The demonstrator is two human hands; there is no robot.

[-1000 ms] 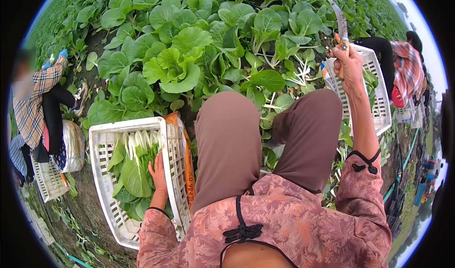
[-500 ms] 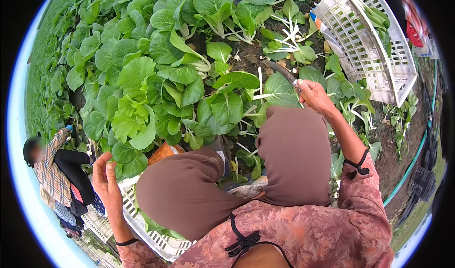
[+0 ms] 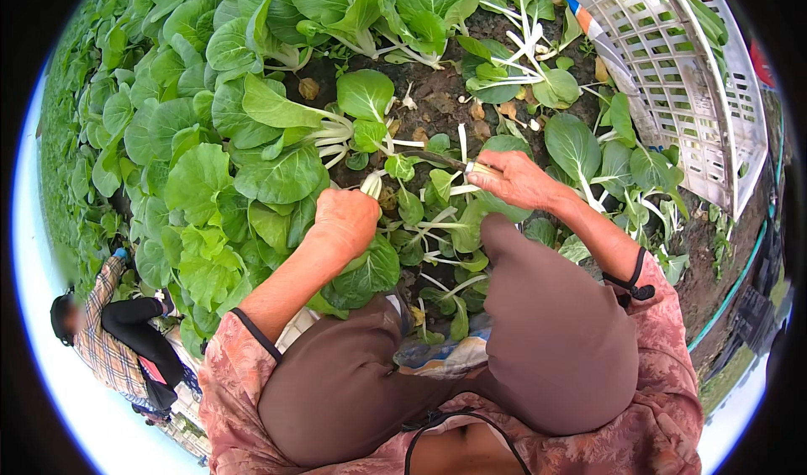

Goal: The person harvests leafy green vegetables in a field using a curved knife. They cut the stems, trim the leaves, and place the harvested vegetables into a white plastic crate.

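Observation:
My left hand [image 3: 346,220] is closed around a leafy green [image 3: 374,269], likely bok choy. Its pale stem base [image 3: 372,183] pokes out above the fist and its leaves hang below. My right hand [image 3: 519,179] grips the handle of a knife [image 3: 437,159] with a dark, curved blade. The blade points left, toward the stem base, low among the stalks; I cannot tell whether it touches anything. Just beyond my left hand, a bok choy with thick white stalks [image 3: 334,130] leans over the soil.
Dense rows of greens [image 3: 181,122] cover the left and far side. Cut stalks and leaves [image 3: 530,59] lie on brown soil ahead. A white plastic crate [image 3: 698,80] stands tilted at far right, near a green hose [image 3: 740,282]. Another person [image 3: 113,324] crouches at far left.
My left hand has moved right and forward from beside the white crate and closed on a leafy green. The knife in my right hand has swung lower and now points left.

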